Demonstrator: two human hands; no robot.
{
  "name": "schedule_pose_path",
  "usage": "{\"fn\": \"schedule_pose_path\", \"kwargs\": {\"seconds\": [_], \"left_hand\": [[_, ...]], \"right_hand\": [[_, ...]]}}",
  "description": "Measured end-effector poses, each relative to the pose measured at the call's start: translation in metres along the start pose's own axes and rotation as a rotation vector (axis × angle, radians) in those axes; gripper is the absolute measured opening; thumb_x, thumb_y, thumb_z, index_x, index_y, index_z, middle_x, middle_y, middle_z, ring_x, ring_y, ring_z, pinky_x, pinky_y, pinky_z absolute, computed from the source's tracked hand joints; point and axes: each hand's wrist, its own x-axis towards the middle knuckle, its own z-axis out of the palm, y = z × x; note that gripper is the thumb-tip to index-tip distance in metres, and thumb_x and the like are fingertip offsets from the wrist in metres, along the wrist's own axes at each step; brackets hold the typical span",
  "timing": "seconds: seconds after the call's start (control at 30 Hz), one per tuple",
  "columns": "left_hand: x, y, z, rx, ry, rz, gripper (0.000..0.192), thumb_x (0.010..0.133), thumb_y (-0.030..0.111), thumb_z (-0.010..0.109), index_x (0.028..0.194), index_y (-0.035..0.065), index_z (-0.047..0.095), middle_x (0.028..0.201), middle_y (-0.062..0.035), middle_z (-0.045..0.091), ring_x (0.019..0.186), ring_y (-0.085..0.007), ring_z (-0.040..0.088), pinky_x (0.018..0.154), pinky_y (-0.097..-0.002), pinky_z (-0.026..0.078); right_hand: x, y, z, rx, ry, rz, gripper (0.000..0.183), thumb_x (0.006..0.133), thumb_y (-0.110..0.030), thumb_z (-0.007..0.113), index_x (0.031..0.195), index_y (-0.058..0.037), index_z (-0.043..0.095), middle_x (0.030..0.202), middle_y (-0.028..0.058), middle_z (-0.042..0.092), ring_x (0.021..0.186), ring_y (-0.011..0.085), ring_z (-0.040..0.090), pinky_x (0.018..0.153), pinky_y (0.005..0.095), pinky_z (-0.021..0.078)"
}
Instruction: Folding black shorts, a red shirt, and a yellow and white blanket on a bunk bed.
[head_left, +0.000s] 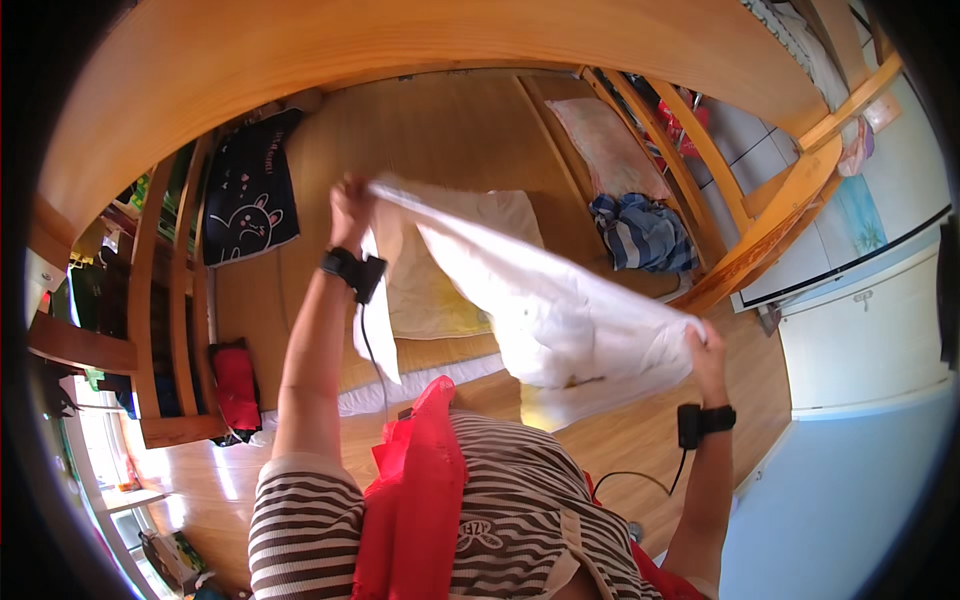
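Observation:
A white cloth (570, 315), seemingly a garment, is stretched in the air between my two hands, its upper edge pulled into a slanting line. At its left corner my left hand (349, 201) grips it in a fist, blurred by motion. My right hand (706, 351) pinches the opposite corner, lower and nearer to my body. The cloth hangs below that edge and carries a dark mark and a yellow patch near the bottom. Behind it, a cream cloth with yellow areas (442, 300) lies flat on the bed mat (405, 127), partly hidden.
Wooden bunk-bed rails (184, 277) stand at the left, and a broad upper-bunk board (450, 34) crosses overhead. A dark cloth with a rabbit drawing (251, 195), a pale pillow (607, 146) and a crumpled blue striped cloth (649, 236) lie on the bed. Cables hang from both wrist straps.

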Motion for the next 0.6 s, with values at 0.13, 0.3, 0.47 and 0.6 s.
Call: {"fn": "schedule_pose_path", "kwargs": {"seconds": [0.13,0.3,0.47,0.6], "left_hand": [[0.067,0.183,-0.047,-0.483,0.225,-0.020,0.019,0.079,-0.003,0.060,0.098,-0.0004,0.060,0.094,-0.0048,0.063,0.080,-0.0121,0.057,0.070,-0.0244,0.046],[0.031,0.253,-0.091,-0.320,0.310,0.295,0.030,0.081,-0.008,0.054,0.111,-0.0033,0.055,0.099,-0.0102,0.063,0.090,-0.0159,0.059,0.083,-0.0276,0.047],[-0.051,0.157,-0.084,0.448,-0.547,0.258,0.024,0.073,-0.002,0.060,0.096,0.0005,0.066,0.086,-0.0203,0.065,0.084,-0.0277,0.066,0.075,-0.0343,0.052],[-0.065,0.196,-0.093,0.278,-0.419,0.069,0.023,0.074,-0.002,0.062,0.096,0.0013,0.067,0.086,-0.0196,0.066,0.080,-0.0277,0.067,0.070,-0.0309,0.052]], "right_hand": [[0.038,-0.081,-0.047,-0.046,0.406,-0.146,0.023,0.093,-0.017,0.057,0.104,0.0025,0.060,0.085,0.0055,0.060,0.078,0.0116,0.051,0.073,0.0268,0.0455],[0.030,-0.117,-0.065,-0.073,0.858,-0.223,0.027,0.093,-0.016,0.056,0.114,0.0014,0.058,0.105,0.0127,0.063,0.094,0.0199,0.059,0.086,0.0315,0.0456],[0.036,0.057,0.038,0.198,0.169,0.099,0.025,0.092,-0.022,0.057,0.101,0.0006,0.061,0.083,0.0064,0.062,0.078,0.0128,0.052,0.074,0.0292,0.0444],[0.053,0.043,0.024,0.218,0.258,0.098,0.027,0.092,-0.024,0.057,0.102,0.0004,0.061,0.084,0.0070,0.062,0.076,0.0132,0.054,0.074,0.0292,0.0452]]}}
